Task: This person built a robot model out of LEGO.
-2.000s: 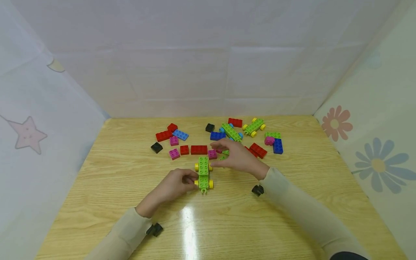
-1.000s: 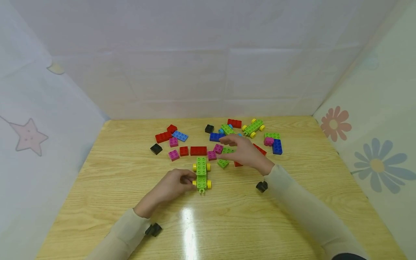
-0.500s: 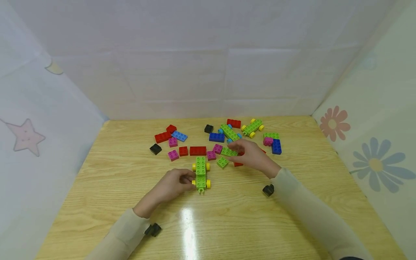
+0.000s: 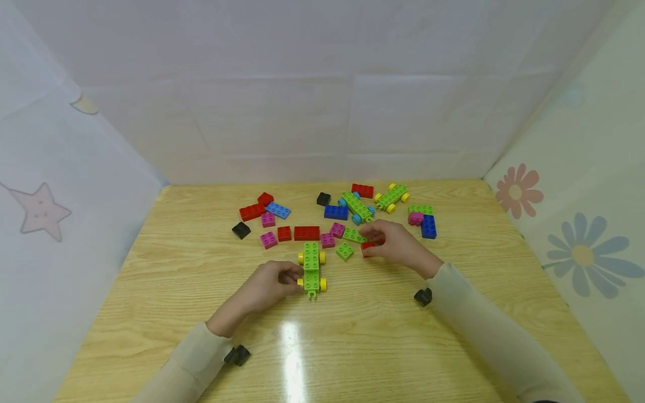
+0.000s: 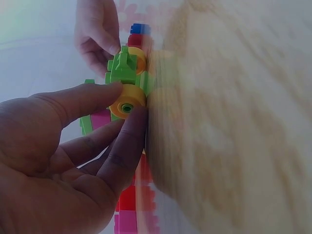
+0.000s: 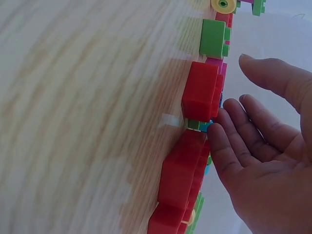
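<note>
My left hand holds a green toy car base at its left side. In the left wrist view the thumb and a finger are on a yellow wheel. A green brick sits on the far part of that base. My right hand reaches down by a small red brick, its fingers loosely bent and the thumb apart. In the right wrist view the fingertips come close to the red brick; whether they touch it is unclear. A small green brick lies just left of it.
Behind the hands lie a long red brick, magenta bricks, a blue brick and black pieces. Two more green car bases stand farther back. At the right a dark blue brick adjoins a magenta one.
My right hand has moved away from the held car base, rightward past the green bricks, and lowered to the small red brick. The left hand has stayed at the car base.
</note>
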Demonstrator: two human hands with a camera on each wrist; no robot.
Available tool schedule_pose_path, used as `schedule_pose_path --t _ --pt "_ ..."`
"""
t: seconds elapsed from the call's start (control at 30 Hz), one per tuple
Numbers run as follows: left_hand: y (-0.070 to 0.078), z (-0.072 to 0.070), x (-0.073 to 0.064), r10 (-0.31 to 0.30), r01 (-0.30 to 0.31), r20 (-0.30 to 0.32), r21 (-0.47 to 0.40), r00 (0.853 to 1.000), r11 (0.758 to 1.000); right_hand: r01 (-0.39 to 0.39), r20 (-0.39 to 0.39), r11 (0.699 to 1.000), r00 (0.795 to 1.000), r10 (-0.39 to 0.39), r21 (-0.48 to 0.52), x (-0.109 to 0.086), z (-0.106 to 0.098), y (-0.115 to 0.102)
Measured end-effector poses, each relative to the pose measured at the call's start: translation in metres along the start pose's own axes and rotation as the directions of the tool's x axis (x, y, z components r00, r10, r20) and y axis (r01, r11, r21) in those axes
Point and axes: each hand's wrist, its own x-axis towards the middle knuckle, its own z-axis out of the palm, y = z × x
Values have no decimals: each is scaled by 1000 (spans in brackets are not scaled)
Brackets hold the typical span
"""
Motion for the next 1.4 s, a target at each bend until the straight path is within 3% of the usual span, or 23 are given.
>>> schedule_pose_path --t 0.83,1.17,1.4 --pt "-1 -1 -1 29 -29 5 -8 1000 1000 57 13 974 998 -56 -217 -1 -1 2" --pt "0 -2 -1 30 -29 7 -10 1000 1000 96 29 930 995 -92 -354 2 2 0" --pt "0 -2 0 26 -26 4 -6 1000 1000 93 30 916 996 -88 -390 1 2 -3"
